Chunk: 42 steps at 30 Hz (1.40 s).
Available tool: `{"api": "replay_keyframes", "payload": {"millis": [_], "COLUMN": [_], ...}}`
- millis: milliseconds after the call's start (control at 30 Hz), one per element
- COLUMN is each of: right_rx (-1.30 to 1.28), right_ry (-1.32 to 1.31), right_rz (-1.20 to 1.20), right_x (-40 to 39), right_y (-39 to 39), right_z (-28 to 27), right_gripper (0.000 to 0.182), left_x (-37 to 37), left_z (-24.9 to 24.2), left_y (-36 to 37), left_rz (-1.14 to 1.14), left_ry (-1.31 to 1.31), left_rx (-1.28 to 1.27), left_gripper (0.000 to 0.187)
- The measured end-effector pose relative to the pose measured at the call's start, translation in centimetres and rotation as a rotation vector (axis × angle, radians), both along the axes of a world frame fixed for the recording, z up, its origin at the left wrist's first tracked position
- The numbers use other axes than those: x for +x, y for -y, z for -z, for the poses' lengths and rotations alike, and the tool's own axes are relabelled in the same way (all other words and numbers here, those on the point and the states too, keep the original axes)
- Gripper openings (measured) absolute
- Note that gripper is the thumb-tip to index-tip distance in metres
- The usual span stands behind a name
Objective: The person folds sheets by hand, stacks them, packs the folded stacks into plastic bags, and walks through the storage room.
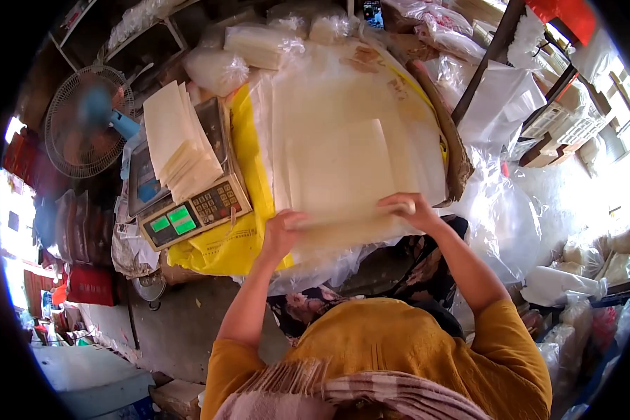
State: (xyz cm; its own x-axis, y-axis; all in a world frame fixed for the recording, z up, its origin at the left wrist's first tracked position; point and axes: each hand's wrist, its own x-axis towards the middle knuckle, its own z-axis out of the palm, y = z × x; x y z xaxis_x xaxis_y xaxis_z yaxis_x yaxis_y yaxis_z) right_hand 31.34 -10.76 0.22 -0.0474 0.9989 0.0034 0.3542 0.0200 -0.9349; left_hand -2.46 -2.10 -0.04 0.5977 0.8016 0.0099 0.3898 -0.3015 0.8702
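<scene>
Both hands are at the near edge of a thin cream sheet (344, 227), which is smeared by motion between them. My left hand (283, 229) has its fingers closed on the sheet's left end. At the right end my right hand (407, 211) pinches it, fingers curled in. Under and beyond the hands, more flat cream sheets (336, 157) lie overlapping on the plastic-covered work surface (427, 154). To the left stands a weighing scale (220, 203) with lit green displays, and a fanned pile of folded cream sheets (180, 140) rests on its platform.
Yellow printed plastic (217, 252) hangs over the surface's left edge. Clear bags of packed goods (259, 47) line the back. A fan (91, 120) stands at far left, and a cardboard edge (458, 164) borders the right. Clear plastic (500, 203) hangs beyond it.
</scene>
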Motion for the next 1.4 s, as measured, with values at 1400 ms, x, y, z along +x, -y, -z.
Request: {"api": "replay_keyframes", "payload": {"millis": [1400], "right_rx": [0.252], "right_ry": [0.654], "right_rz": [-0.061], "right_x": [-9.1], "right_y": [-2.2], "right_z": [-2.1], "right_gripper": [0.040], "left_x": [8.4], "left_z": [3.2], "left_y": [-1.3], "left_rz": [-0.529], "left_ry": [0.610], "left_rx": [-0.331], "left_gripper": [0.086]}}
